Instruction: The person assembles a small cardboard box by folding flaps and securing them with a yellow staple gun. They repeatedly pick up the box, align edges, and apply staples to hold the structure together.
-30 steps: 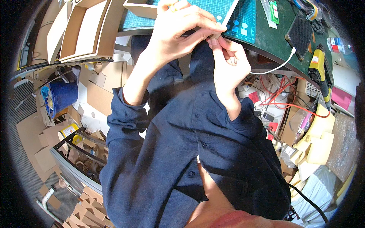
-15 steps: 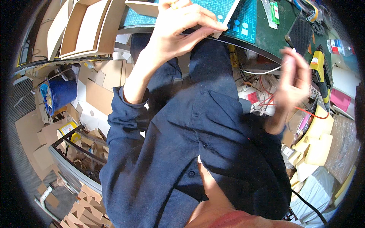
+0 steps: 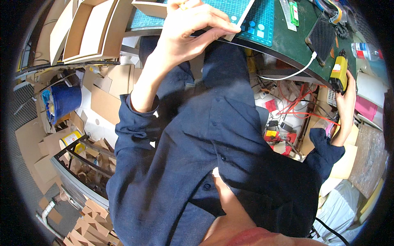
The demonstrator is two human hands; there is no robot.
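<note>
My left hand [image 3: 197,30] is closed at the near edge of the bench, thumb and fingers pinching a thin brown board piece [image 3: 245,15] with a pale edge. Part of that piece is hidden behind my hand. A brown board panel [image 3: 150,7] stands just left of my fingers on the teal cutting mat [image 3: 262,18]. At the right end of the bench, my right hand [image 3: 348,95] is wrapped around the lower part of a yellow-and-black hand tool [image 3: 338,74]. Its dark tip points away from me, and my hand covers its handle.
Open brown boxes [image 3: 88,35] stand at the far left. A dark phone-like slab [image 3: 321,40] with a white cable [image 3: 287,78] lies on the bench beside a green cutter [image 3: 294,14]. Below are red cables [image 3: 301,98], a blue bin [image 3: 67,100] and a metal-framed container [image 3: 80,176].
My right hand has moved right, from beside the bench edge to the yellow-and-black tool, and has taken hold of it. My left hand keeps its pinch on the board piece.
</note>
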